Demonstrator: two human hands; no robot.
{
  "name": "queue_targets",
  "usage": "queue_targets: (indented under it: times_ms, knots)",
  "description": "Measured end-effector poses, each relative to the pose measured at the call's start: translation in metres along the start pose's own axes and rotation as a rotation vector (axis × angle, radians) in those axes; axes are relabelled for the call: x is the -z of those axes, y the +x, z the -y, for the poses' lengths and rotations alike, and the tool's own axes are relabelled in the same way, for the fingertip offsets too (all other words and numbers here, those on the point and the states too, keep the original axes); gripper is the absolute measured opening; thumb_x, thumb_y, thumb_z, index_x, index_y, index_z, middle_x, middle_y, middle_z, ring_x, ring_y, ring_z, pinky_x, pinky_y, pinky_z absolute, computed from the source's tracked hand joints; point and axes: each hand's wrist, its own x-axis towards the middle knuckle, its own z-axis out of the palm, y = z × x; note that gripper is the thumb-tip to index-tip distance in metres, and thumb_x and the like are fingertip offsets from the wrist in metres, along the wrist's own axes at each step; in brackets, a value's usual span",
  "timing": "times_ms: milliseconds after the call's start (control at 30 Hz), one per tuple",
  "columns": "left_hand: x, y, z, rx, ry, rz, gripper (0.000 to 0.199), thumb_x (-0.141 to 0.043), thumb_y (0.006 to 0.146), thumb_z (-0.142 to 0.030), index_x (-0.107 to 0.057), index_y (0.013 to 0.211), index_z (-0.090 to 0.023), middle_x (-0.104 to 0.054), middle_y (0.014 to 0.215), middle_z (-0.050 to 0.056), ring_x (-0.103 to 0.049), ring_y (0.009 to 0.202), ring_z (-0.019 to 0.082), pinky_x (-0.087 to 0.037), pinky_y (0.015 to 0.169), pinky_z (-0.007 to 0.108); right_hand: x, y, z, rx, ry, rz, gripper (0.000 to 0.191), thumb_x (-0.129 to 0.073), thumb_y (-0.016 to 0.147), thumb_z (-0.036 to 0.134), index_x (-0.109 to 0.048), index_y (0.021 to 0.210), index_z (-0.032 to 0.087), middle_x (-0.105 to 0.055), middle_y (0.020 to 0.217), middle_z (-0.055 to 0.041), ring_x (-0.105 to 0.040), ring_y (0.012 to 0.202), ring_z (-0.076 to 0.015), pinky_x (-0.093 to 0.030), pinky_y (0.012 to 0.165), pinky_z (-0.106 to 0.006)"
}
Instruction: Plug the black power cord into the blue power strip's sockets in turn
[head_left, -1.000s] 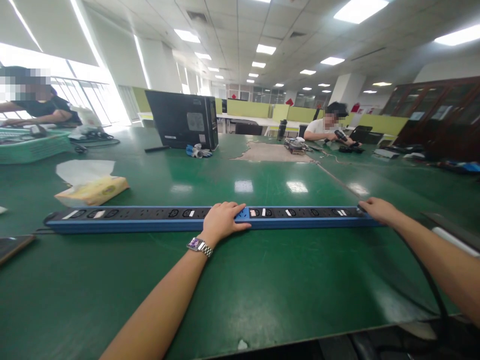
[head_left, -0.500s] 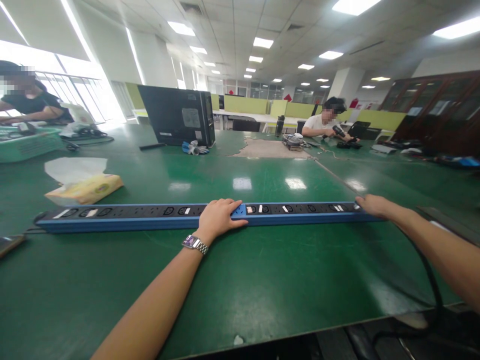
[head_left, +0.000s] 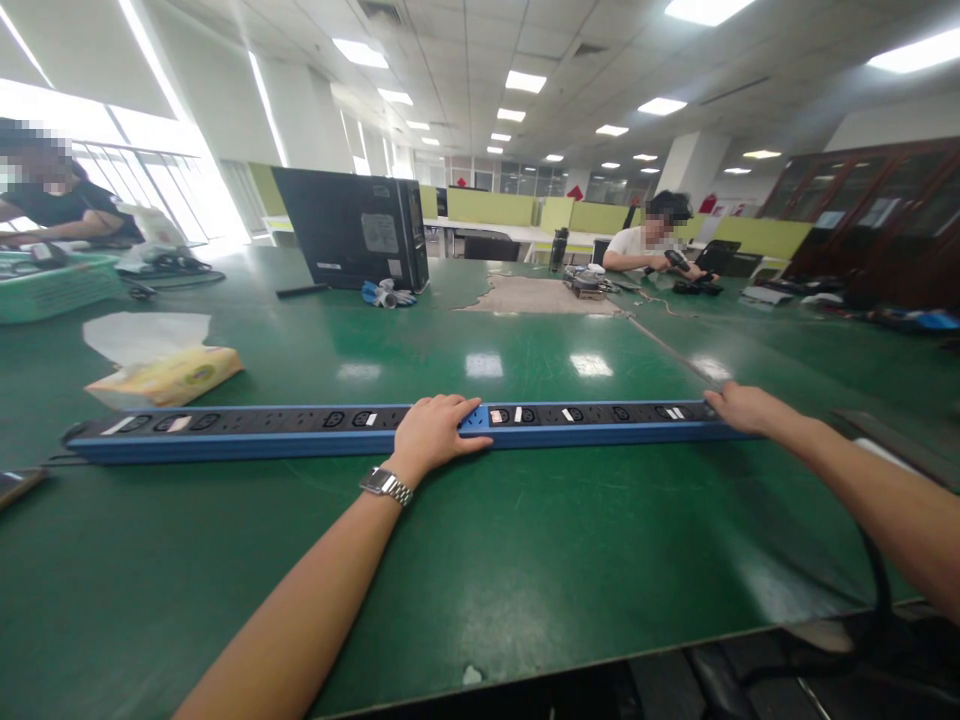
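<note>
A long blue power strip (head_left: 247, 431) with a black socket face lies flat across the green table (head_left: 525, 560), running left to right. My left hand (head_left: 437, 432), with a metal watch on the wrist, rests palm down on the strip's middle. My right hand (head_left: 742, 409) lies on the strip's right end, fingers laid over it. A black cable (head_left: 874, 580) runs from that end down past my right forearm and off the table's near edge.
A tissue pack (head_left: 161, 372) sits behind the strip at left, a phone (head_left: 15, 485) at the far left edge. A black computer case (head_left: 352, 228) stands mid-table. A green basket (head_left: 52, 285) and a person are far left; another person sits far right.
Both hands stay on the strip. The view has shifted slightly, so everything sits a little lower-left in frame; nothing on the table has visibly moved.
</note>
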Motion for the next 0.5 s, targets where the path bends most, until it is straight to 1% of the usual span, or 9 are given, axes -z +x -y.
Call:
queue_targets:
  times_ms: [233, 367, 500]
  knots:
    - [0.0, 0.001, 0.0, 0.006, 0.012, 0.01, 0.069, -0.052, 0.08, -0.071, -0.057, 0.13, -0.024, -0.067, 0.117, 0.007, -0.061, 0.103, 0.027, -0.045, 0.087, 0.038, 0.001, 0.001, 0.001, -0.023, 0.0, 0.007, 0.064, -0.021, 0.099, 0.044, -0.063, 0.111, -0.003, -0.062, 0.116, -0.0308, -0.06, 0.112, -0.0329, -0.043, 0.09, -0.034]
    - [0.0, 0.001, 0.0, 0.006, 0.014, 0.012, 0.069, -0.051, 0.08, -0.072, -0.057, 0.131, -0.024, -0.067, 0.117, 0.007, -0.061, 0.104, 0.027, -0.045, 0.088, 0.038, -0.001, -0.004, 0.003, -0.04, 0.002, -0.004, 0.066, -0.02, 0.098, 0.045, -0.061, 0.114, -0.004, -0.061, 0.117, -0.0318, -0.06, 0.11, -0.0344, -0.044, 0.089, -0.036]
    - [0.0, 0.001, -0.001, 0.004, 0.017, 0.007, 0.07, -0.051, 0.081, -0.072, -0.057, 0.131, -0.023, -0.067, 0.118, 0.007, -0.062, 0.104, 0.027, -0.045, 0.088, 0.038, -0.001, -0.012, 0.008, -0.053, -0.004, -0.032, 0.068, -0.018, 0.097, 0.048, -0.056, 0.122, -0.002, -0.059, 0.119, -0.0327, -0.061, 0.108, -0.0366, -0.045, 0.088, -0.041]
